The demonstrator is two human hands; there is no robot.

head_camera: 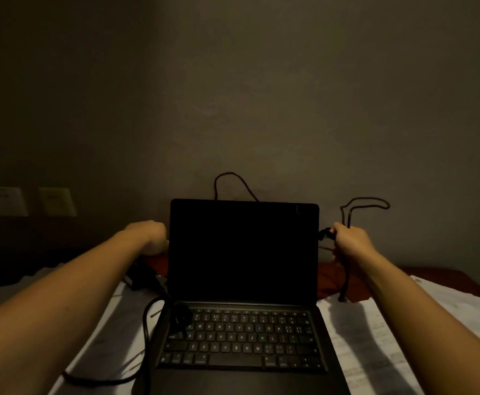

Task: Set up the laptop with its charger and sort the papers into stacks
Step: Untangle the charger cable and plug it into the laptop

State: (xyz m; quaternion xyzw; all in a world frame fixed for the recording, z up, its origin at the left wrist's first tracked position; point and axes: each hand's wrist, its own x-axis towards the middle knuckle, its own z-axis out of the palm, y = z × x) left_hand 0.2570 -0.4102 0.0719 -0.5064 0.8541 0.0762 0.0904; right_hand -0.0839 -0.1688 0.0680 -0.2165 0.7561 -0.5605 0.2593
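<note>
A black laptop (pixel 243 280) stands open in front of me, its screen dark, resting on white papers (pixel 375 332). My right hand (pixel 349 242) is raised just right of the screen's edge and grips the dark charger cable (pixel 364 202), which loops up above the hand and hangs down below it. My left hand (pixel 153 236) reaches behind the screen's left edge; its fingers are hidden there. A black charger brick (pixel 143 276) lies left of the laptop, and its thicker cord (pixel 147 332) curves down across the keyboard's left corner.
A plain wall rises close behind the laptop, with two pale wall plates (pixel 58 201) at the left. More printed papers (pixel 455 297) spread to the right over a reddish surface (pixel 330 279). The room is dim.
</note>
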